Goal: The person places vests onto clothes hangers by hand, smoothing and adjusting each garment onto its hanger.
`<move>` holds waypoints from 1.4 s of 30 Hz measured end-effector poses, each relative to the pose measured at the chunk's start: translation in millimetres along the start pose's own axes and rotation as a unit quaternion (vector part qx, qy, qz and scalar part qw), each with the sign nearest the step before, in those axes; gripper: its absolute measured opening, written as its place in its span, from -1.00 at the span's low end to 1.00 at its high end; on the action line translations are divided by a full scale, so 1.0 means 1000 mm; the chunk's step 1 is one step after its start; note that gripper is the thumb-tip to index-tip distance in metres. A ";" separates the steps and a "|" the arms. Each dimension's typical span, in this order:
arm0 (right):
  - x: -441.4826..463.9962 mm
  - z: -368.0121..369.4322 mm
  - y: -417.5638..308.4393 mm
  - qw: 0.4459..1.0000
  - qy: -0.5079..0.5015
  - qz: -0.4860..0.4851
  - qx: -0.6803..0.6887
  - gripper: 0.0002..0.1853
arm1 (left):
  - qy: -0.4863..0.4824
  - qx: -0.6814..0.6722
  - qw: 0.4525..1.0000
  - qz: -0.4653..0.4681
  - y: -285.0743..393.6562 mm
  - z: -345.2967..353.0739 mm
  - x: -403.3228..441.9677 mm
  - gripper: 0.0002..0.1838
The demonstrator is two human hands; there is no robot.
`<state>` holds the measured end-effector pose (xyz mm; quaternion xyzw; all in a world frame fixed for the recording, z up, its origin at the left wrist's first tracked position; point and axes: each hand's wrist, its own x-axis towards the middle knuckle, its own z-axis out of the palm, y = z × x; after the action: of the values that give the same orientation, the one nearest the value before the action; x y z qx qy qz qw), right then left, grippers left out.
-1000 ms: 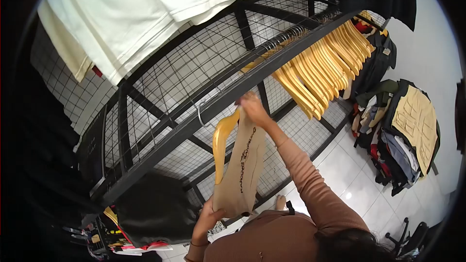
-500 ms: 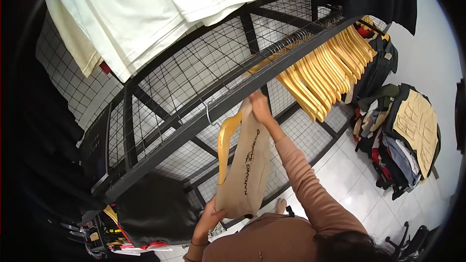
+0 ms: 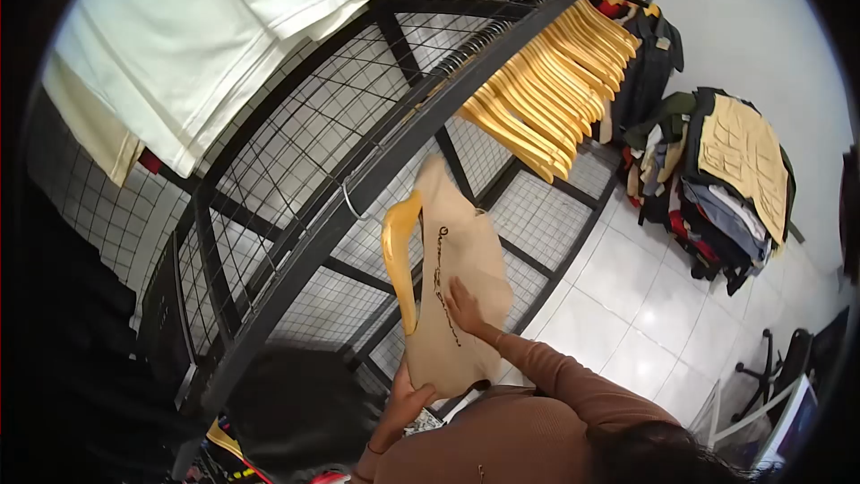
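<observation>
A beige garment (image 3: 479,260) with a line of dark lettering hangs below the black rail, beside a yellow wooden hanger (image 3: 399,233) whose hook is over the rail. My left hand (image 3: 410,401) is closed on the garment's lower left edge, thumb on the cloth. On the front of the garment, near the lettering, lies my right hand (image 3: 468,306) with its fingers stretched out.
The black rack (image 3: 313,251) crosses the view, with several wooden hangers (image 3: 546,90) on it. White garments (image 3: 179,45) hang at upper left. A clothes pile (image 3: 739,152) stands at right, a chair (image 3: 788,358) lower right, a black garment (image 3: 296,412) lower left.
My right hand has let go of the garment's top corner near the rail and moved down onto its front. The garment is spread wider. The view has shifted.
</observation>
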<state>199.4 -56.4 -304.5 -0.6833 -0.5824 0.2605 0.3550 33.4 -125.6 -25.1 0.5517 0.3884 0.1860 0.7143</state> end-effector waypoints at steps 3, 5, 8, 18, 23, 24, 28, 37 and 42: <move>-0.028 0.022 0.032 0.986 -0.056 0.154 -0.036 -0.40 | 0.005 0.028 0.999 0.022 0.000 -0.003 0.002 -0.27; -0.036 0.002 0.000 0.947 0.160 0.185 0.208 -0.38 | 0.000 0.069 0.994 0.089 -0.006 -0.006 0.003 -0.29; -0.041 -0.081 -0.100 0.873 0.265 -0.004 0.410 -0.36 | -0.023 0.082 0.989 0.119 -0.013 -0.008 0.009 -0.28; -0.148 0.053 -0.056 0.960 -0.105 0.206 0.161 -0.62 | -0.096 0.069 0.977 0.176 -0.035 -0.020 0.030 -0.22; -0.127 -0.069 -0.128 0.882 0.362 0.050 0.296 -0.68 | -0.038 0.238 0.913 0.330 -0.024 0.003 0.020 -0.14; -0.126 -0.103 -0.155 0.870 0.364 0.024 0.332 -0.71 | -0.015 0.311 0.871 0.380 -0.021 0.008 0.015 -0.11; -0.140 -0.190 -0.253 0.964 0.262 0.041 0.023 -0.75 | -0.098 0.357 0.850 0.375 -0.029 0.020 0.010 -0.07; -0.110 -0.254 -0.182 0.919 0.334 0.006 -0.208 -0.78 | 0.002 0.434 0.778 0.454 0.034 -0.029 0.072 -0.27; -0.066 -0.299 -0.146 0.935 0.293 -0.014 -0.199 -0.77 | 0.114 0.443 0.781 0.424 0.081 -0.094 0.113 -0.32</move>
<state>328.3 -165.7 -10.2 -0.7778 -0.5019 -0.0774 0.3704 46.3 39.2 2.5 0.8913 0.2334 0.3387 0.1905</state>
